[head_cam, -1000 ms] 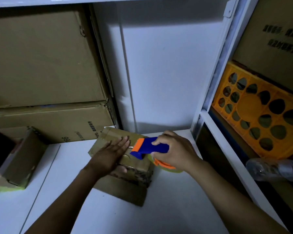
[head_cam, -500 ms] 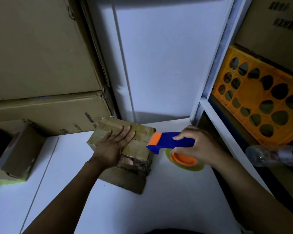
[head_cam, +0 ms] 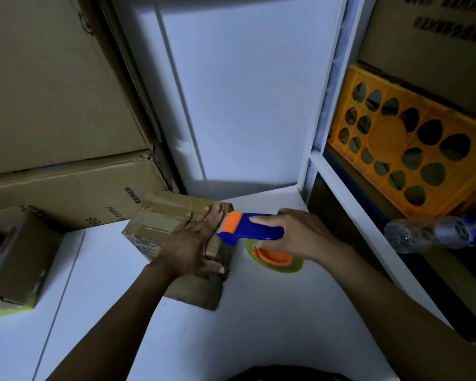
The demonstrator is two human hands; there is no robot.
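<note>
A small taped cardboard box [head_cam: 160, 215] sits on the white shelf surface [head_cam: 259, 312]. My left hand [head_cam: 195, 243] lies flat on the box's top right part with straight fingers, thumb down over its near side. My right hand [head_cam: 297, 235] grips a blue and orange tape dispenser [head_cam: 250, 229] just right of the box. The dispenser's orange front end is at the box's right edge. Its roll of clear tape [head_cam: 275, 259] hangs below my fingers, close above the shelf.
Large cardboard cartons [head_cam: 52, 111] are stacked at the back left. Another small box [head_cam: 19, 259] lies at the left edge. A white upright post [head_cam: 322, 105] bounds the shelf on the right. Beyond it are an orange crate [head_cam: 412, 149] and a plastic bottle [head_cam: 434, 232].
My right hand pulled the dispenser off the box top to the right, then brought it back left to the box's right edge. My left hand slid toward the box's right side.
</note>
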